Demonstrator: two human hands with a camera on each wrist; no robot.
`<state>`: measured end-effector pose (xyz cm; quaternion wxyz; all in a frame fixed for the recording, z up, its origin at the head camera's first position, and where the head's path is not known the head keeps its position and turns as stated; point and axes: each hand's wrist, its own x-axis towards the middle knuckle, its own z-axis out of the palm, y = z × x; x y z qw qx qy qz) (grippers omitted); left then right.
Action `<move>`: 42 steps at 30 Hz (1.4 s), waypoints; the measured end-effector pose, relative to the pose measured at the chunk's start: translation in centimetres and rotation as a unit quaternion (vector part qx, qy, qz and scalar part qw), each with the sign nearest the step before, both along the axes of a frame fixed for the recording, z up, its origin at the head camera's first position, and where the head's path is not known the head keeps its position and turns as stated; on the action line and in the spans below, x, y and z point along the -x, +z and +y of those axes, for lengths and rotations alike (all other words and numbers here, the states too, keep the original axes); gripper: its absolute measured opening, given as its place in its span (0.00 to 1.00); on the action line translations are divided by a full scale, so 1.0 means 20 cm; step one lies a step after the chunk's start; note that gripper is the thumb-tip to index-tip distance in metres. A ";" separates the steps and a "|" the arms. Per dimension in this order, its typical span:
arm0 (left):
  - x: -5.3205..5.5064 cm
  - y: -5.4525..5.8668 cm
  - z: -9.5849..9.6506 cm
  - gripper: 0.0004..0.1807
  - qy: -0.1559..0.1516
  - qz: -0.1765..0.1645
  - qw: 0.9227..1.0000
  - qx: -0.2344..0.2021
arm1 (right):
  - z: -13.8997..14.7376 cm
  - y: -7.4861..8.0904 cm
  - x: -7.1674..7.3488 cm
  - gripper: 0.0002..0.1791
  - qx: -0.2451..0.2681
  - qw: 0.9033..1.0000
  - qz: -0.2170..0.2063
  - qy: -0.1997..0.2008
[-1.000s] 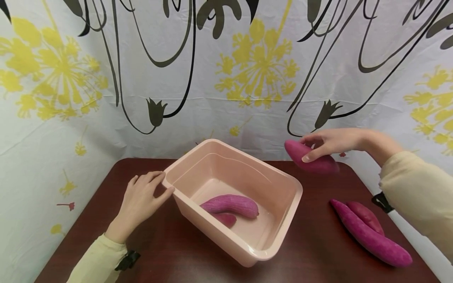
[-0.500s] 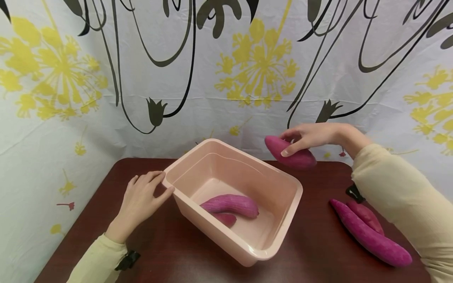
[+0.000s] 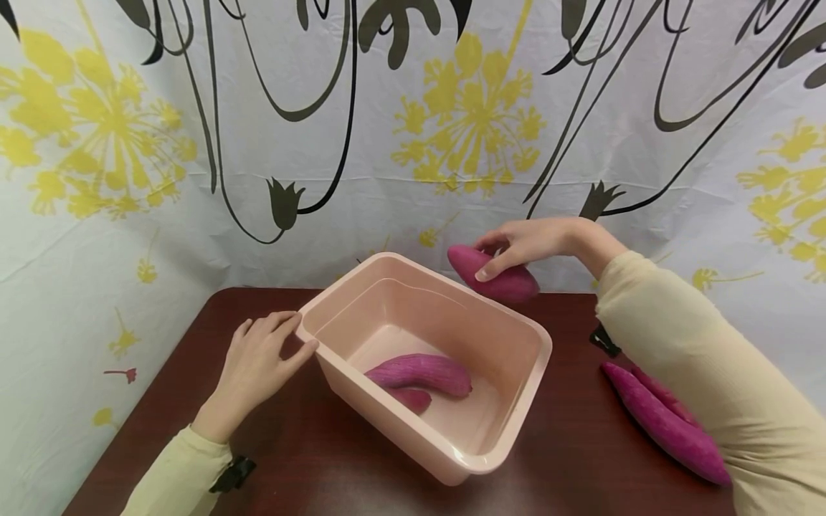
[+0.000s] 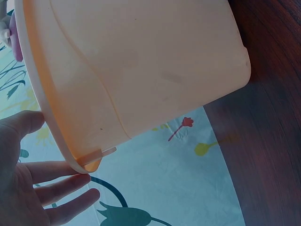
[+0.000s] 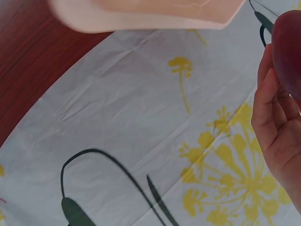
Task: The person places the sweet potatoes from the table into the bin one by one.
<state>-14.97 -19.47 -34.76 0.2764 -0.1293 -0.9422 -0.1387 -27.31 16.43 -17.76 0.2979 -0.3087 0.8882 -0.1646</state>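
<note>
Magenta held tuber (image 3: 510, 284), maroon table (image 3: 290, 444), white backdrop (image 3: 374, 158), yellow flowers (image 3: 477, 115); peach tub (image 3: 445, 322) — half-hidden tuber (image 3: 414, 400) inside perhaps redder.

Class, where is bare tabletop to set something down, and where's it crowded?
Bare table: between the pink plastic tub and the two purple sweet potatoes, and along the tub's near wall. Crowded: the right edge, where the right sleeve overhangs them.

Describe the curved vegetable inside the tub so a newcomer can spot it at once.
On the reddish-brown table stands a pale pink tub. Inside, the curved vegetable lies on the far side of a redder one. Its bent shape and lined, more violet skin set it apart from that neighbour, less of which shows.
</note>
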 end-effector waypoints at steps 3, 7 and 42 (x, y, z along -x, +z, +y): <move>0.00 0.00 0.00 0.28 0.000 -0.002 1.000 0.000 | -0.05 -0.01 0.01 0.35 0.000 1.000 -0.003 0.009; 0.00 0.00 0.00 0.28 0.001 -0.004 1.000 0.000 | -0.12 -0.03 0.01 0.32 0.003 1.000 -0.007 0.026; 0.00 0.00 0.00 0.29 0.004 -0.009 1.000 0.000 | -0.49 -0.23 0.05 0.31 0.012 0.995 -0.080 0.051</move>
